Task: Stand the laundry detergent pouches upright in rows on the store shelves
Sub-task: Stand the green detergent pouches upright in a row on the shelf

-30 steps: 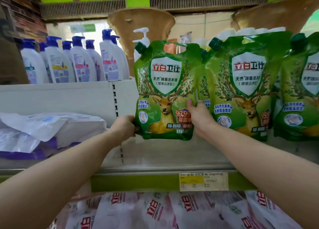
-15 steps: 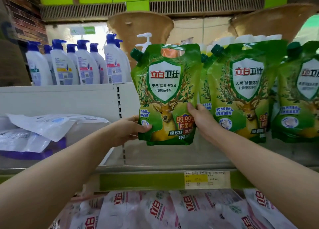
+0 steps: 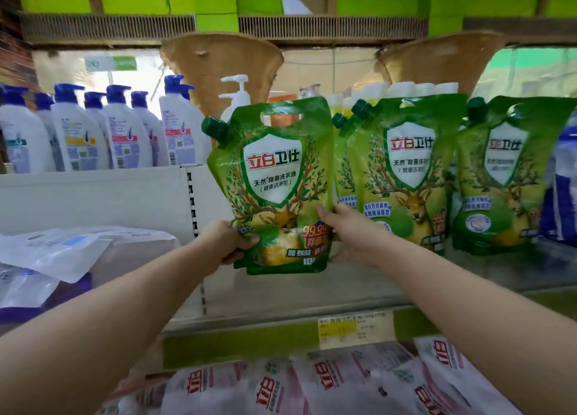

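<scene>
Both hands hold one green pouch just left of the row of standing pouches, a little above the shelf under that row. The left hand pinches its bottom corner, fingers curled round it. The right hand grips the other low edge, thumb in front, fingers hidden behind. The pouch looks soft, squishy and heavy, so holding it low by both sides seems best. It stands tall, cap at the top, picture facing out.
</scene>
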Action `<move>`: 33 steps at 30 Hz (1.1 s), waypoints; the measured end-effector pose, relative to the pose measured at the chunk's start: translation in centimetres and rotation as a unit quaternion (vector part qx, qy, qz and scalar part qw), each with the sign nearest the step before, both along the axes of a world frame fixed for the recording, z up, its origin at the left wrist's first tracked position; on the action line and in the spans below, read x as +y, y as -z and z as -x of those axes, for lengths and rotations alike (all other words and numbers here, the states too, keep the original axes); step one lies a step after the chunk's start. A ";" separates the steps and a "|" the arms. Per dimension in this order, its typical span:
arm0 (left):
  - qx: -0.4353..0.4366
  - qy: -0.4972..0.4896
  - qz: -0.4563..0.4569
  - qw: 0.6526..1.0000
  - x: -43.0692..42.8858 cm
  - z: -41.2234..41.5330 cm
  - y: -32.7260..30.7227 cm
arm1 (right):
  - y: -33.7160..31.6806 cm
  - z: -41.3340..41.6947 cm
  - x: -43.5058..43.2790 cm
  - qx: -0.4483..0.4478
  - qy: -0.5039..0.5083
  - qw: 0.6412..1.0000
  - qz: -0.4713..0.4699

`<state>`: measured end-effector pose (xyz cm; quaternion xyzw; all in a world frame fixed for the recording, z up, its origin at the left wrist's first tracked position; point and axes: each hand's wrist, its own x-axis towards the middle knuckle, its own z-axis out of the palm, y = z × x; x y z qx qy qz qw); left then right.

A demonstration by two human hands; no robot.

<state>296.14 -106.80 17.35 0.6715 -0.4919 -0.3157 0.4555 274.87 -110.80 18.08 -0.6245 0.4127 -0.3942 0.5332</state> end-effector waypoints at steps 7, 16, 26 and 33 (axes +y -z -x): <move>0.128 0.102 -0.002 0.986 2.0 -0.3 0.1 | 0.1 -1.3 1.9 -0.030 0.073 0.997 0.027; 0.178 0.038 0.103 0.978 5.3 4.9 0.4 | 0.3 0.9 3.0 -0.054 0.115 0.990 0.065; 0.192 -0.009 0.212 0.958 7.5 17.6 0.8 | -1.4 12.0 3.3 -0.103 0.078 0.980 0.151; 0.185 0.025 0.207 0.960 4.6 27.9 1.0 | -0.6 21.4 0.8 -0.116 0.153 0.968 0.161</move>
